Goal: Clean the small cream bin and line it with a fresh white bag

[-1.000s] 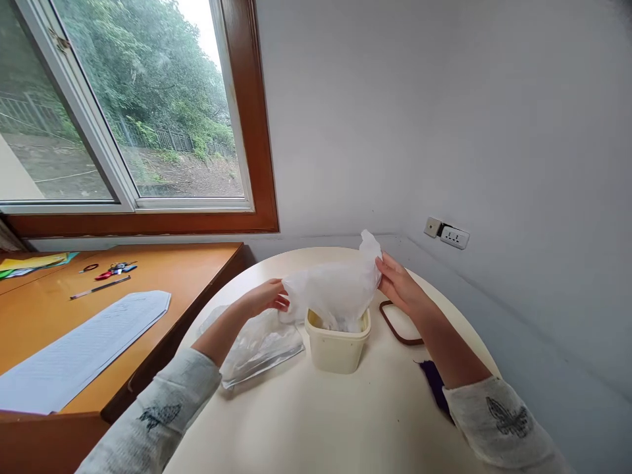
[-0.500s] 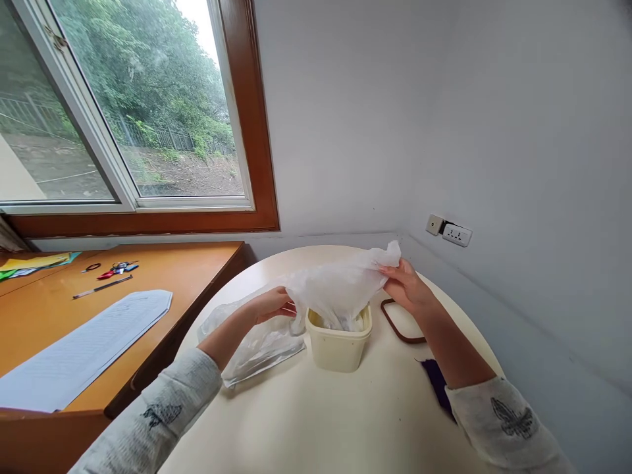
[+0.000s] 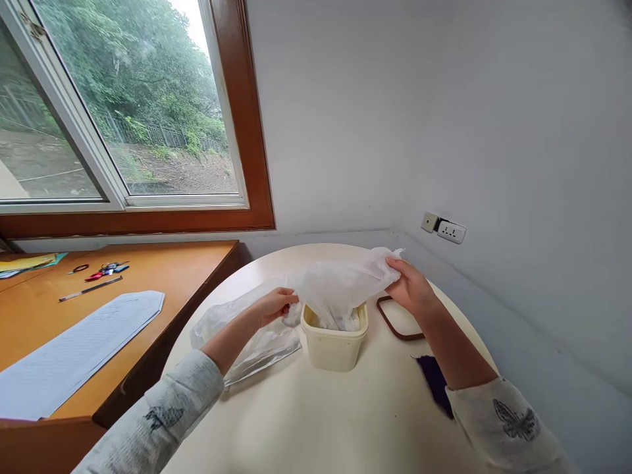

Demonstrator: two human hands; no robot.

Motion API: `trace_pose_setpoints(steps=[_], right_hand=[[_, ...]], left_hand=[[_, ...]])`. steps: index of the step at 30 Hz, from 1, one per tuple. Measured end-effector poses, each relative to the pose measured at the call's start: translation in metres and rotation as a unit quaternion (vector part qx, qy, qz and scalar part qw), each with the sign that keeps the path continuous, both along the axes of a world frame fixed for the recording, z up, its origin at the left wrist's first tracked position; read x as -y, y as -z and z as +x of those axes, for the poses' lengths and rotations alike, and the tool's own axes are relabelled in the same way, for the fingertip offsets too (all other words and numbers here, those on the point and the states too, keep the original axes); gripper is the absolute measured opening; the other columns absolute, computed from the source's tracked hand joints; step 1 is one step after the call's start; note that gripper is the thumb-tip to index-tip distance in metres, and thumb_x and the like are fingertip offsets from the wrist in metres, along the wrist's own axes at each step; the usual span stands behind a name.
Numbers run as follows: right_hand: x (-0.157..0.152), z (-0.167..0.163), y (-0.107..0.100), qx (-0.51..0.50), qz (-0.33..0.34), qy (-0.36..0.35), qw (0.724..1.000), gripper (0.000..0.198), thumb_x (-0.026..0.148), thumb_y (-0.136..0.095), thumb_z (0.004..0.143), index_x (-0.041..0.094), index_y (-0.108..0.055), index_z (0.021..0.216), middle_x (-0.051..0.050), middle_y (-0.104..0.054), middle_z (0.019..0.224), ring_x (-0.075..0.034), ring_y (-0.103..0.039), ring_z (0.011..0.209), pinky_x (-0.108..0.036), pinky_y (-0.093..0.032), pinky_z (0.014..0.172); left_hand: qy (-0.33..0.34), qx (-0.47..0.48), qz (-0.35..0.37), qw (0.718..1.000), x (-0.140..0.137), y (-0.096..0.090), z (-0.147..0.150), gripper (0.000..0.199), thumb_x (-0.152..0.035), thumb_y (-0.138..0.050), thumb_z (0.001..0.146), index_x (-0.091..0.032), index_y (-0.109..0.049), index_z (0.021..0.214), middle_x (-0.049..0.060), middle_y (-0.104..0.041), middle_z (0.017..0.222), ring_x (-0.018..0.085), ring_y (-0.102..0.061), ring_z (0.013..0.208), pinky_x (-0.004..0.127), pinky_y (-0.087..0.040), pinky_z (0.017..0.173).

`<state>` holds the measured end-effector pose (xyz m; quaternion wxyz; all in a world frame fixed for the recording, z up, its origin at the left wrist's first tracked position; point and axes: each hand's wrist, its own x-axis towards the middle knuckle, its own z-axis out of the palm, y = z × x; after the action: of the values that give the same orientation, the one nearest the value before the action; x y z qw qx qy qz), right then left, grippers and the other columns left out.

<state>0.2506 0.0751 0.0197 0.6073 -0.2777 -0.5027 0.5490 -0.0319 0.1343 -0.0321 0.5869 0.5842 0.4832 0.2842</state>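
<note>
Both sleeves [image 3: 182, 398], light in colour and printed with dark butterflies, entered from the near edge. A purple cloth [image 3: 435, 385] lay beside the right forearm on the round table [image 3: 320, 421]. The cream tub [image 3: 333, 349] stood upright on the table, between the forearms. A clear plastic bag [image 3: 271, 347] lay flat left of the tub, partly under the left forearm; whether it joined the white plastic bag [image 3: 330, 283] could not be determined.

The white bag was positioned above the tub, its lower part inside the rim. Its long axis ran left to right from hand to hand, the right end higher. The left hand [image 3: 273, 305] was the nearer to the tub, its curled fingers closed on the bag's left edge, just beside the rim. The right hand [image 3: 415, 288] pinched the raised end between thumb and fingers, up and right of the tub.

A brown ring [image 3: 409, 338] lay below the right hand. Beyond were a wall socket [image 3: 451, 231] and a window [image 3: 143, 99].
</note>
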Motion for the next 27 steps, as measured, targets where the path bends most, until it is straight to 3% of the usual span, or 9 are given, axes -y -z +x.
trace_pose_setpoints(steps=[3, 6, 11, 14, 16, 20, 23, 25, 27], right_hand=[[0.004, -0.003, -0.006, 0.11, 0.026, 0.018, 0.993, 0.018, 0.038, -0.062, 0.074, 0.021, -0.066, 0.079, -0.003, -0.065, 0.081, -0.019, -0.059, 0.081, -0.033, -0.044, 0.077], [0.009, -0.015, -0.015, 0.299, 0.079, 0.065, 0.949, 0.019, 0.039, -0.061, 0.074, 0.02, -0.064, 0.074, -0.001, -0.062, 0.078, -0.016, -0.056, 0.074, -0.031, -0.042, 0.072], [0.012, -0.045, -0.024, 0.564, 0.183, 0.128, 0.795, 0.009, 0.016, -0.05, 0.072, 0.021, -0.055, 0.066, 0.0, -0.057, 0.07, -0.013, -0.049, 0.065, -0.026, -0.034, 0.059], [0.009, -0.063, -0.021, 0.704, 0.176, 0.108, 0.68, 0.017, 0.004, -0.048, 0.064, 0.02, -0.053, 0.061, -0.003, -0.059, 0.066, -0.016, -0.052, 0.061, -0.028, -0.031, 0.056], [0.007, -0.073, -0.016, 0.749, 0.152, 0.087, 0.639, 0.02, 0.0, -0.05, 0.058, 0.019, -0.05, 0.053, -0.006, -0.059, 0.061, -0.019, -0.054, 0.058, -0.03, -0.031, 0.055], [0.004, -0.081, -0.009, 0.747, 0.133, 0.066, 0.648, 0.026, -0.002, -0.055, 0.056, 0.019, -0.045, 0.045, -0.006, -0.057, 0.053, -0.021, -0.057, 0.056, -0.031, -0.034, 0.055], [0.001, -0.072, -0.016, 0.725, 0.136, 0.068, 0.671, 0.014, 0.006, -0.058, 0.063, 0.02, -0.059, 0.062, -0.007, -0.062, 0.066, -0.021, -0.059, 0.063, -0.03, -0.036, 0.058], [0.0, -0.062, -0.027, 0.677, 0.152, 0.109, 0.712, 0.015, 0.016, -0.058, 0.071, 0.021, -0.064, 0.084, -0.008, -0.065, 0.085, -0.021, -0.059, 0.074, -0.031, -0.039, 0.063], [0.001, -0.055, -0.042, 0.593, 0.158, 0.157, 0.774, 0.02, 0.028, -0.055, 0.077, 0.023, -0.062, 0.095, -0.007, -0.064, 0.094, -0.02, -0.058, 0.081, -0.03, -0.041, 0.067]], left_hand=[[-0.054, 0.041, 0.049, 0.997, -0.008, -0.027, -0.016, 0.019, -0.027, -0.069, 0.056, -0.013, -0.056, 0.059, -0.003, -0.048, 0.053, 0.006, -0.038, 0.046, 0.021, -0.027, 0.045], [-0.096, 0.086, 0.106, 0.986, -0.013, -0.066, -0.032, 0.024, -0.032, -0.072, 0.058, -0.014, -0.058, 0.065, -0.001, -0.055, 0.062, 0.009, -0.049, 0.058, 0.021, -0.035, 0.053], [-0.142, 0.153, 0.235, 0.949, 0.003, -0.128, -0.046, 0.02, -0.029, -0.074, 0.059, -0.014, -0.061, 0.062, -0.001, -0.059, 0.064, 0.01, -0.052, 0.062, 0.022, -0.039, 0.06], [-0.116, 0.156, 0.295, 0.936, 0.024, -0.157, -0.046, 0.017, -0.022, -0.071, 0.065, -0.013, -0.059, 0.056, -0.003, -0.055, 0.057, 0.008, -0.048, 0.057, 0.02, -0.037, 0.057], [-0.114, 0.159, 0.307, 0.931, 0.037, -0.17, -0.045, 0.016, -0.018, -0.068, 0.069, -0.012, -0.059, 0.057, -0.003, -0.052, 0.054, 0.006, -0.045, 0.054, 0.019, -0.034, 0.052], [-0.086, 0.179, 0.281, 0.939, 0.055, -0.183, -0.04, 0.008, -0.017, -0.063, 0.074, -0.011, -0.061, 0.068, -0.001, -0.056, 0.059, 0.007, -0.048, 0.055, 0.019, -0.036, 0.052], [-0.056, 0.21, 0.251, 0.943, 0.063, -0.186, -0.034, 0.005, -0.016, -0.058, 0.076, -0.012, -0.06, 0.073, -0.002, -0.055, 0.059, 0.007, -0.048, 0.053, 0.019, -0.037, 0.051], [-0.039, 0.227, 0.239, 0.943, 0.068, -0.187, -0.029, 0.004, -0.015, -0.056, 0.076, -0.012, -0.059, 0.075, -0.002, -0.054, 0.057, 0.007, -0.048, 0.05, 0.019, -0.037, 0.05], [-0.018, 0.229, 0.238, 0.944, 0.072, -0.187, -0.023, 0.007, -0.015, -0.054, 0.075, -0.012, -0.059, 0.079, -0.002, -0.054, 0.057, 0.008, -0.049, 0.049, 0.019, -0.038, 0.048]])
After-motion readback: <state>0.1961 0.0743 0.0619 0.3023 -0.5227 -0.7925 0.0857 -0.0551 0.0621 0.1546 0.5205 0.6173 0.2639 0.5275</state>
